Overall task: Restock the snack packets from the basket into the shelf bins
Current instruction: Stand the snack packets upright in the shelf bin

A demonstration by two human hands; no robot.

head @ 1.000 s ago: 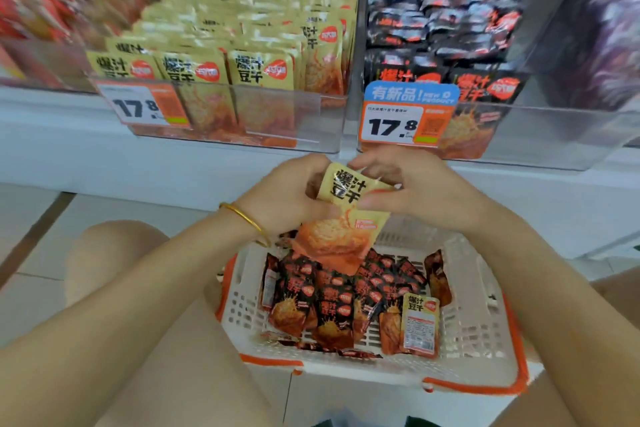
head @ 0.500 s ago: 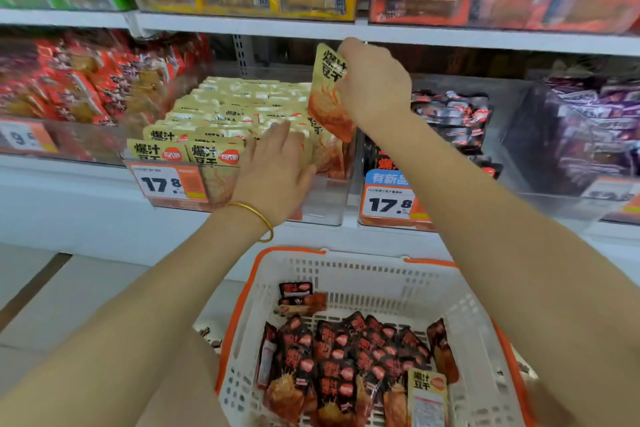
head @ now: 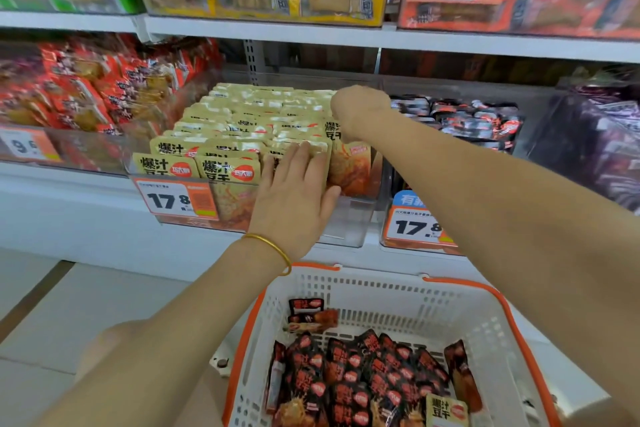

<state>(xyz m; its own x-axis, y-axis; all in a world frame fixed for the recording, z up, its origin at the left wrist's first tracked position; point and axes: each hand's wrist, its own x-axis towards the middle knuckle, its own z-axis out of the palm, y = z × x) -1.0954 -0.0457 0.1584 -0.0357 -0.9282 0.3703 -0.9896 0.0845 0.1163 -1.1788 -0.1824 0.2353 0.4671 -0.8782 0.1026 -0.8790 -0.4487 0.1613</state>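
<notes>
The left hand (head: 294, 194) lay flat with its fingers (head: 304, 163) straight, pressing against the stacked packets (head: 221, 135) in the clear bin (head: 346, 225) on the shelf. The right hand (head: 360, 111) reached over the bin's right side, fingers curled down on the top edge of one yellow packet (head: 349, 166). That packet stood upright, just beside the left fingertips and against the bin's right wall. Below, the white basket (head: 346, 288) held dark packets (head: 346, 378).

2 hands (head: 294, 198); 1 basket (head: 381, 291); 5 price tags (head: 173, 203); basket: 1 yellow packet (head: 446, 411), roughly 15 black packets (head: 349, 378).
</notes>
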